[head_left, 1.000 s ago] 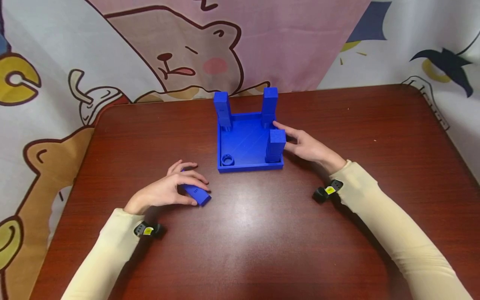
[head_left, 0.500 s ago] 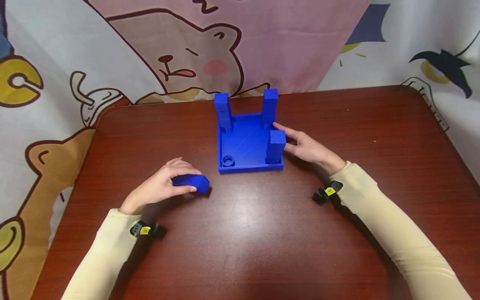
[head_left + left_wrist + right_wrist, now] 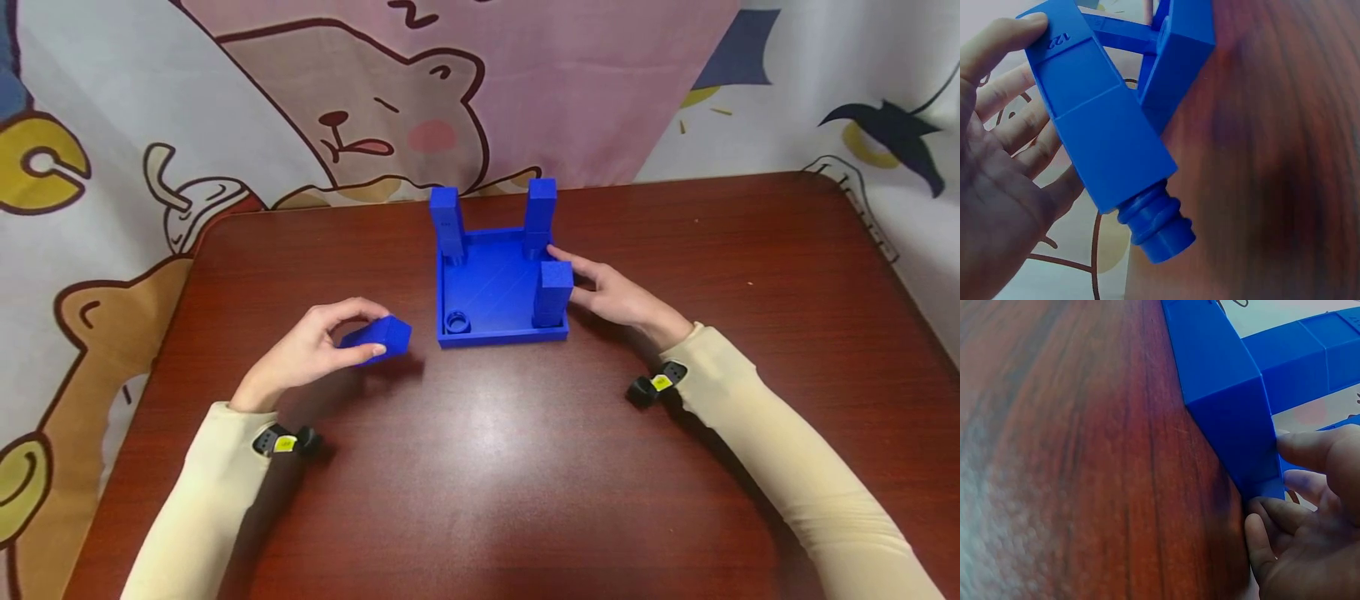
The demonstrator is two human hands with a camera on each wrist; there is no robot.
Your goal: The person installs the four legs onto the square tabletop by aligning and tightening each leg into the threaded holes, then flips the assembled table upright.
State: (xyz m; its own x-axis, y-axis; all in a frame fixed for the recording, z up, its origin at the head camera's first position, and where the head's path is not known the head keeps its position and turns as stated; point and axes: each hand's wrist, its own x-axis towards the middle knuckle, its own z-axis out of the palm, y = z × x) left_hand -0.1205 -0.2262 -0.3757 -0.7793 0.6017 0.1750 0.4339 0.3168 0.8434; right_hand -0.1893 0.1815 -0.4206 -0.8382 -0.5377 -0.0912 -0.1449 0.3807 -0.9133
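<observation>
My left hand [image 3: 311,346] holds a blue square leg [image 3: 1110,125] above the table, left of a blue square tabletop [image 3: 491,338] that lies with its raised rim up. In the left wrist view the thumb presses near the leg's marked end, and its threaded plug [image 3: 1157,219] points down and away from the palm. Against the right side of the tabletop, my right hand [image 3: 618,292] grips the rim, thumb and fingers at the wall. Three matching legs, far left [image 3: 448,221], far right [image 3: 540,217] and near right [image 3: 553,292], stand upright in corners. The near-left corner shows a round socket [image 3: 457,322].
The brown wooden table [image 3: 480,500] carries the parts, with a glare spot in front of the tabletop. A printed cloth [image 3: 585,92] with a cartoon bear hangs close behind the table's far edge.
My left hand has picked the leg up off the table and turned it, raising it slightly back and left. My right hand and the tabletop stay in place.
</observation>
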